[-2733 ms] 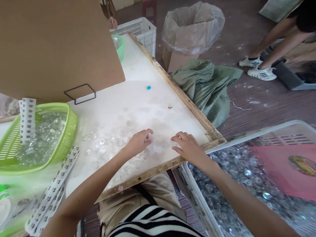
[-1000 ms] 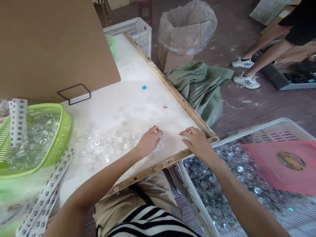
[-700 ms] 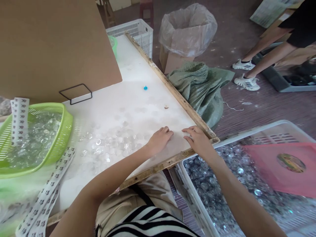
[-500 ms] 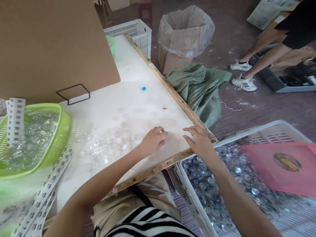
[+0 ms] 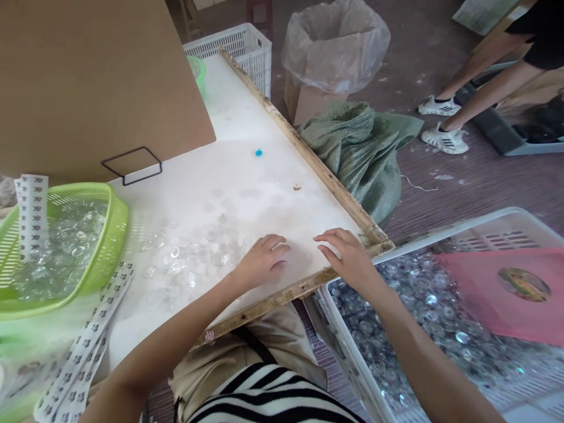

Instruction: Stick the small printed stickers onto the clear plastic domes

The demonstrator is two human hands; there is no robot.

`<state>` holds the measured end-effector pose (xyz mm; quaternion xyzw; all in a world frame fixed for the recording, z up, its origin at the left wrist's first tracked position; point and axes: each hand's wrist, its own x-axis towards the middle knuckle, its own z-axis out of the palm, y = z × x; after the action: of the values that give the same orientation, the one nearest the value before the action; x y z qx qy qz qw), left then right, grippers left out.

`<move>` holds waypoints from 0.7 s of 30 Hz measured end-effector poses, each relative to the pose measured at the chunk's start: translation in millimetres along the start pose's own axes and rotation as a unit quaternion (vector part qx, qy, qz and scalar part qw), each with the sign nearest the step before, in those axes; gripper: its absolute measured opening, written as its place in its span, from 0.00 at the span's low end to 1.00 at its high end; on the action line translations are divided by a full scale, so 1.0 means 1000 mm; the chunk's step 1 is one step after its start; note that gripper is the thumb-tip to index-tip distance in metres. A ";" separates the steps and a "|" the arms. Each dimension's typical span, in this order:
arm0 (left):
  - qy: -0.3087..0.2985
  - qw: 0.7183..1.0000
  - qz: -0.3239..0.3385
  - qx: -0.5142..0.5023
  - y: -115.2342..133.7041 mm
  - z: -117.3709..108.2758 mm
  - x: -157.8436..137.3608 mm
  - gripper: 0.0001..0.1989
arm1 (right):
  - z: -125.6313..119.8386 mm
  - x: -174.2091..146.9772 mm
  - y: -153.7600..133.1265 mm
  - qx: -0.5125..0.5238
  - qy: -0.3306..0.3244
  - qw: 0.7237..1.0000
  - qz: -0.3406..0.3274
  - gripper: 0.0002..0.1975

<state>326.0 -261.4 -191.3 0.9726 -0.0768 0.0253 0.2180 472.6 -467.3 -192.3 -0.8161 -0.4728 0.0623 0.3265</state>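
My left hand (image 5: 263, 260) hovers or rests low over the white tabletop (image 5: 238, 170), fingers curved and apart, at the right end of a spread of small clear round plastic pieces (image 5: 207, 249). Facing it from the corner side, my right hand (image 5: 344, 257) has its thumb and fingers apart, near the table's wooden edge strip (image 5: 304, 288). Nothing shows in either hand. I cannot tell whether the fingertips touch the surface. A small blue piece (image 5: 258, 153) lies farther back on the table.
On the left stand a green basket (image 5: 118, 229) of clear pieces, printed sticker strips (image 5: 88, 335) and a cardboard sheet (image 5: 106, 76). Lower right, a white crate (image 5: 352, 352) holds many clear pieces and a pink sheet (image 5: 489, 294). Beyond lie a green sack (image 5: 365, 147) and a person's legs (image 5: 484, 88).
My left hand has shifted slightly left, and my right hand has moved a little left, away from the table corner. The view has tilted slightly. The pieces look unchanged.
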 end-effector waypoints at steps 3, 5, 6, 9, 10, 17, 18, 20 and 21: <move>-0.042 0.996 0.076 0.008 0.015 0.004 0.003 0.08 | 0.005 -0.003 0.002 0.002 -0.031 1.000 -0.004 0.12; -0.068 0.990 0.120 0.031 0.020 0.006 0.005 0.06 | 0.009 -0.002 0.001 -0.005 -0.046 0.999 -0.008 0.12; -0.077 0.987 0.135 0.044 0.020 0.006 0.005 0.07 | 0.011 -0.002 0.001 -0.010 -0.048 0.999 -0.010 0.11; -0.080 0.987 0.129 0.052 0.018 0.005 0.002 0.11 | 0.013 -0.001 -0.001 -0.015 -0.051 0.998 -0.023 0.11; -0.077 0.990 0.109 0.040 0.017 0.005 0.000 0.12 | 0.013 -0.001 -0.001 -0.013 -0.056 0.998 -0.031 0.11; -0.021 0.995 -0.063 -0.076 0.015 0.010 0.009 0.13 | 0.021 -0.003 -0.007 -0.029 -0.067 0.997 -0.014 0.09; -0.024 0.994 -0.063 -0.080 0.015 0.010 0.014 0.12 | 0.022 -0.002 -0.008 -0.038 -0.057 0.998 -0.005 0.09; -0.032 0.995 -0.059 -0.073 0.015 0.009 0.022 0.10 | 0.025 -0.001 -0.011 -0.048 -0.043 0.998 0.001 0.09; -0.035 0.996 -0.055 -0.064 0.015 0.007 0.024 0.09 | 0.025 0.000 -0.013 -0.048 -0.041 0.998 0.000 0.10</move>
<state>347.8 -281.0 -189.7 0.9598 -0.0318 -0.0255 0.2778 452.5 -451.0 -204.2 -0.8277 -0.4881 0.0728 0.2672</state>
